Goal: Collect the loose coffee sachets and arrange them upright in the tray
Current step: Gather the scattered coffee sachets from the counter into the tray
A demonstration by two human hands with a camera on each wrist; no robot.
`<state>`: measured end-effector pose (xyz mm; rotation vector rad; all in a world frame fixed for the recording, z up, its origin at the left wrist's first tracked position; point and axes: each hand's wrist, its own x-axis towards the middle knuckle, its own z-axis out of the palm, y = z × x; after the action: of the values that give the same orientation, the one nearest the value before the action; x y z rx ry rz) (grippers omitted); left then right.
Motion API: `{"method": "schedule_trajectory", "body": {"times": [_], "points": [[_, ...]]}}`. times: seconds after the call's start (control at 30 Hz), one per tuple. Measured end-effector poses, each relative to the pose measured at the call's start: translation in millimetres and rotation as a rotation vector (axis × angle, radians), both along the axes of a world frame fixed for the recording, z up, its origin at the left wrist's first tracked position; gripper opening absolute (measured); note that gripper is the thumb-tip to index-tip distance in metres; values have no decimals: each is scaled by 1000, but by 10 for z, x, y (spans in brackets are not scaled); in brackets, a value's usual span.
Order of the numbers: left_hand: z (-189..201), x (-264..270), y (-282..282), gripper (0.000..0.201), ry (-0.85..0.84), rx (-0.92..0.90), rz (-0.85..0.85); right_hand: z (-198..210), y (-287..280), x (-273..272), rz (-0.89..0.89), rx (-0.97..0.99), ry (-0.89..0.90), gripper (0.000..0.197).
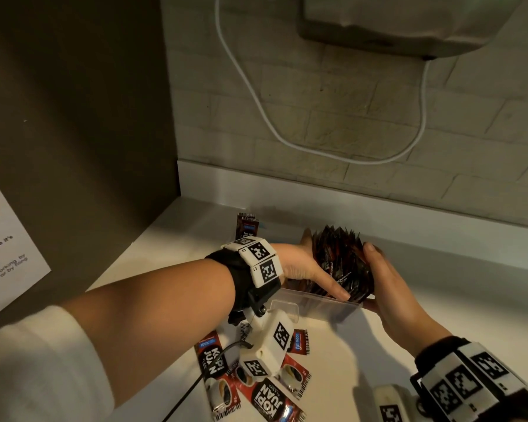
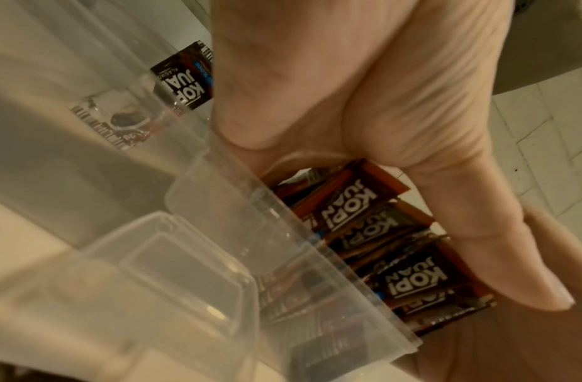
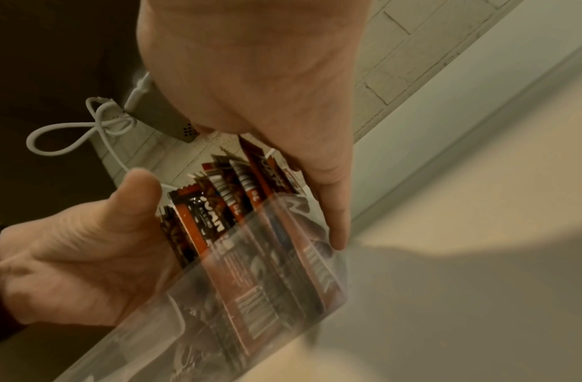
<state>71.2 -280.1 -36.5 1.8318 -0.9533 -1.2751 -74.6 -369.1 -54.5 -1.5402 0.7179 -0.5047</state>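
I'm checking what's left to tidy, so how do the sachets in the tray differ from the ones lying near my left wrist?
The sachets in the tray stand on edge, packed as a bundle; the loose sachets lie flat and scattered on the counter. The bundle is pressed between the left hand and right hand; nothing touches the loose ones. The bundle sits inside the clear tray; the loose ones lie outside it. Both carry the same Kopi Juan print.

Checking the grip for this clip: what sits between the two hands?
A bunch of upright coffee sachets, pressed between left hand and right hand, lower ends in the clear tray; seen in all views.
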Motion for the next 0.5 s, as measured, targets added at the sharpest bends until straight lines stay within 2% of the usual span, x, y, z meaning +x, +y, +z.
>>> {"method": "schedule_trajectory", "body": {"times": [0.07, 0.13, 0.2, 0.27, 0.37, 0.43, 0.5], "points": [[18, -4, 12, 127, 26, 6, -6, 8, 8, 9, -8, 6, -1, 51], [12, 22, 13, 142, 33, 34, 5, 14, 10, 14, -13, 4, 7, 48], [29, 30, 25, 151, 22, 53, 10, 13, 9, 15, -10, -2, 15, 51], [44, 24, 40, 152, 19, 73, 13, 10, 1, 11, -5, -4, 24, 59], [46, 14, 49, 137, 14, 60, 0, 14, -5, -8, 7, -3, 24, 68], [58, 13, 56, 126, 1, 56, 9, 29, 6, -21, 8, 3, 16, 62], [93, 49, 77, 125, -9, 71, -3, 31, -5, -30, -30, -4, -7, 52]]}}
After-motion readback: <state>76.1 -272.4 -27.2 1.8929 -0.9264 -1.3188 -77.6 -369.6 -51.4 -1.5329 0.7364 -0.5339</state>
